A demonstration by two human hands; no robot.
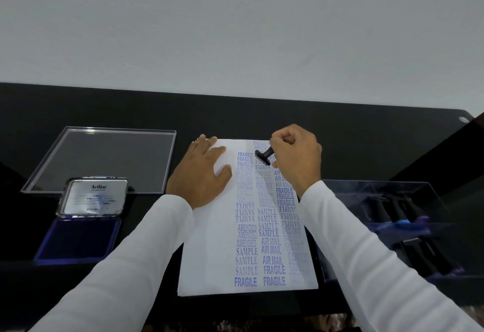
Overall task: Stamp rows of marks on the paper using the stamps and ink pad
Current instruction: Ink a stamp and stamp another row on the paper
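Paper: white sheet, centre, blue word rows. Left hand flat on it. Right hand grips black stamp, tilted. Ink pad open, left. Clear tray right, holding dark stamps.

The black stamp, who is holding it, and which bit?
The right hand grips the black stamp by its handle, with the flat stamping end tilted over the paper. The left hand holds nothing; it presses flat on the paper.

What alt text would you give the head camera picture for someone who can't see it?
A right hand holds a black stamp over a paper covered in blue stamped words, while the left hand lies flat on the sheet. An open ink pad sits to the left.
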